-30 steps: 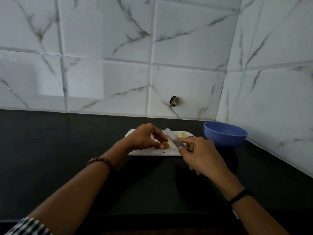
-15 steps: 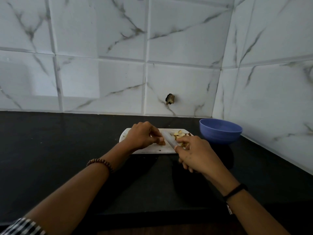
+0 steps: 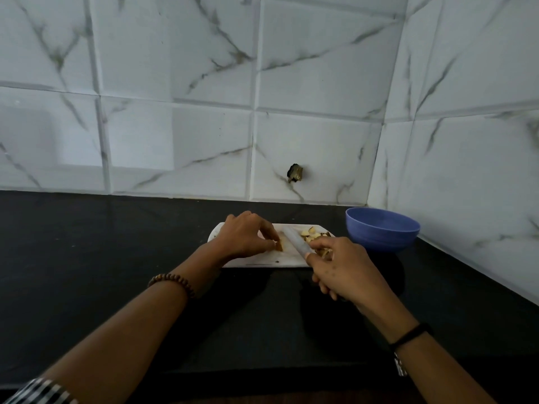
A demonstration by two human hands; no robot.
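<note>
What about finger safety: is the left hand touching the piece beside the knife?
Touching. The head view shows the left hand pinching the tan piece on the white board, beside the knife.

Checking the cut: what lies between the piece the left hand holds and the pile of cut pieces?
The knife blade, held by the right hand, crosses the cutting board there; head view.
</note>
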